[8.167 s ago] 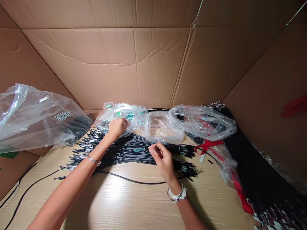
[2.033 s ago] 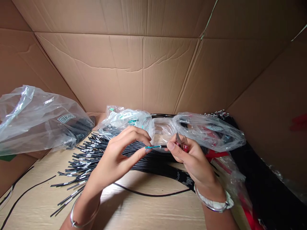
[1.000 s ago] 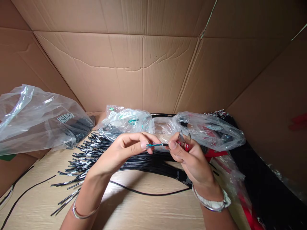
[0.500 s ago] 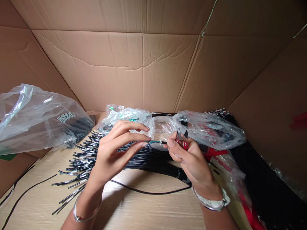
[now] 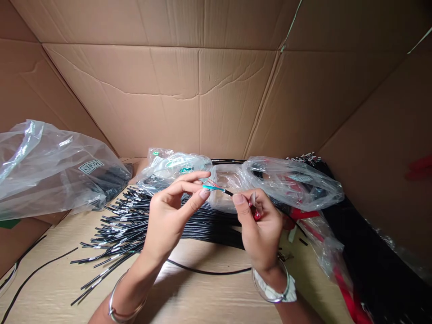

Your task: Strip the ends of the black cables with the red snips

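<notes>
My left hand pinches the thin coloured wires, teal and red, that fan out of the stripped end of a black cable. My right hand is closed on that cable just behind the bared wires, thumb on top. Tucked in the same hand are red-handled cutters, their metal jaws poking up past the fingers. Below and behind both hands lies a thick bundle of black cables, its many ends spread toward the left.
A clear bag marked RoHS with dark contents lies at left. More plastic bags sit along the back before a cardboard wall. A long black bundle runs down the right side. Loose black cable lies on the table at left.
The wires have spread apart, with red strands now showing beside the teal ones. My right hand has turned and shifted slightly left, the cutters tilting with it. My left-hand fingers have drawn closer together.
</notes>
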The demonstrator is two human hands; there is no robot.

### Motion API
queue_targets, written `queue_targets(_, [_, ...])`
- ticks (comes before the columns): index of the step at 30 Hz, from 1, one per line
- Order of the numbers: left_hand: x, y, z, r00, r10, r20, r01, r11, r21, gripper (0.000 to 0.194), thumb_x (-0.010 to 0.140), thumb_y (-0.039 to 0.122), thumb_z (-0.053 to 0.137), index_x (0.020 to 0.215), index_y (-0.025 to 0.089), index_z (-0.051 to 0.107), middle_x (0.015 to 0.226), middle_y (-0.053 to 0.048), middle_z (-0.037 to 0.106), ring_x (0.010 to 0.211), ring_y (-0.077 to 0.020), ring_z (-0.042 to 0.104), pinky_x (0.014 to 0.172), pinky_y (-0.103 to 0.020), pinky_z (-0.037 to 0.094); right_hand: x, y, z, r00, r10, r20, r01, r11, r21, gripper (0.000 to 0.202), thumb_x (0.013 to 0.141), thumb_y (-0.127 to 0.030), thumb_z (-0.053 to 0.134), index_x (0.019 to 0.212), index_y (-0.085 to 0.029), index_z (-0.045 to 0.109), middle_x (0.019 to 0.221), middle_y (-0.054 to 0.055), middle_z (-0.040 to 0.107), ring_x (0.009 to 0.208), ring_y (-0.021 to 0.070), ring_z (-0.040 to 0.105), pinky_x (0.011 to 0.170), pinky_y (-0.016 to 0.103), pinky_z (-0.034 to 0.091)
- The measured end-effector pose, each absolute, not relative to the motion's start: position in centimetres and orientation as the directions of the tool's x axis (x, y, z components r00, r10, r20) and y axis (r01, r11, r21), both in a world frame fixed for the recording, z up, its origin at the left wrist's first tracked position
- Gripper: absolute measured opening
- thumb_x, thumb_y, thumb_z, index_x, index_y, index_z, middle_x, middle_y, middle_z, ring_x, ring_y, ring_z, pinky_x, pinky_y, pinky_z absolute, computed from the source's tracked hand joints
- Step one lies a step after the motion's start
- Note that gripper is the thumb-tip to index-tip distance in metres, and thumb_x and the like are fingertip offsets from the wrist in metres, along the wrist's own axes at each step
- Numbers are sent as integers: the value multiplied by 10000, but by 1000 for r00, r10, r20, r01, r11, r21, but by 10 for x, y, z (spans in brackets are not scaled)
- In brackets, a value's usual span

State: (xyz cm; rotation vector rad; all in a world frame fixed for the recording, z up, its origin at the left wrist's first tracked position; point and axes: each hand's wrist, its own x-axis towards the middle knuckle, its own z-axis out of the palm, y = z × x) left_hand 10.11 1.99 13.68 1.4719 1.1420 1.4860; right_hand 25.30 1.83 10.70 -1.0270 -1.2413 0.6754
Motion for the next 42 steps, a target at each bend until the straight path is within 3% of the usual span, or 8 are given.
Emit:
queue_targets(7, [108, 16, 134, -189, 836, 516, 323, -443, 836, 102, 846, 292, 706, 774, 220, 705, 1200, -41, 683, 1086, -237, 615, 1011, -433, 441, 255, 18, 96, 205, 777, 596, 332, 517, -789, 49, 894, -252, 621, 851, -230, 628, 717, 6, 643, 582, 123, 522, 544, 245, 409])
queue_targets(11, [102, 21, 133, -147, 718, 680, 517, -531, 672, 36, 846, 263, 704, 816, 243, 701, 1165, -27, 682, 1075, -231, 605, 998, -427, 437, 259, 20, 100, 137, 777, 614, 370, 535, -760, 59, 884, -222, 633, 827, -226, 625, 689, -11, 641, 544, 106, 506, 513, 231, 393])
queue_targets(16, [87, 29, 136, -51, 695, 717, 576, -566, 590, 67, 822, 282, 730, 830, 230, 689, 1117, -40, 665, 1079, -223, 595, 982, -400, 447, 268, 24, 111, 39, 797, 603, 340, 556, -758, 128, 891, -229, 627, 768, -206, 603, 643, -31, 623, 514, 86, 498, 477, 204, 378])
queue_targets(21, [73, 30, 146, 137, 792, 595, 558, -558, 614, 74, 849, 311, 695, 867, 246, 726, 1136, -37, 662, 1099, -223, 590, 1008, -400, 425, 277, 29, 114, -95, 754, 650, 327, 640, -695, 125, 848, -101, 633, 774, -198, 610, 664, -48, 642, 551, 73, 550, 526, 169, 424])
queue_targets(26, [58, 31, 154, 308, 913, 268, 467, -391, 793, 176, 841, 384, 690, 767, 233, 740, 1157, -57, 682, 1098, -252, 610, 995, -422, 426, 287, 36, 112, -299, 695, 654, 263, 719, -643, 210, 810, 8, 577, 823, -194, 634, 709, -30, 656, 609, 82, 589, 554, 168, 444])
queue_targets(30, [50, 39, 153, 486, 873, 47, 367, -252, 896, 178, 837, 382, 686, 768, 227, 741, 1201, -64, 676, 1112, -253, 619, 957, -387, 450, 291, 39, 112, -424, 638, 643, 150, 750, -644, 192, 811, 1, 601, 814, -187, 635, 699, -23, 657, 588, 76, 574, 542, 170, 432])
queue_targets(33, [50, 45, 151, 591, 807, 7, 322, -244, 915, 170, 833, 355, 688, 745, 216, 734, 1203, -61, 677, 1119, -249, 619, 951, -364, 450, 293, 40, 113, -461, 630, 624, 104, 737, -668, 139, 825, -52, 644, 786, -185, 637, 667, -22, 652, 550, 72, 546, 516, 174, 412])
queue_targets(42, [66, 35, 148, 409, 801, 438, 270, -565, 780, 88, 885, 239, 653, 821, 197, 697, 1098, -72, 691, 1115, -223, 567, 1021, -381, 376, 299, 43, 117, -436, 672, 598, 17, 671, -742, 123, 848, -97, 633, 762, -184, 635, 642, -28, 642, 540, 68, 537, 498, 170, 406])
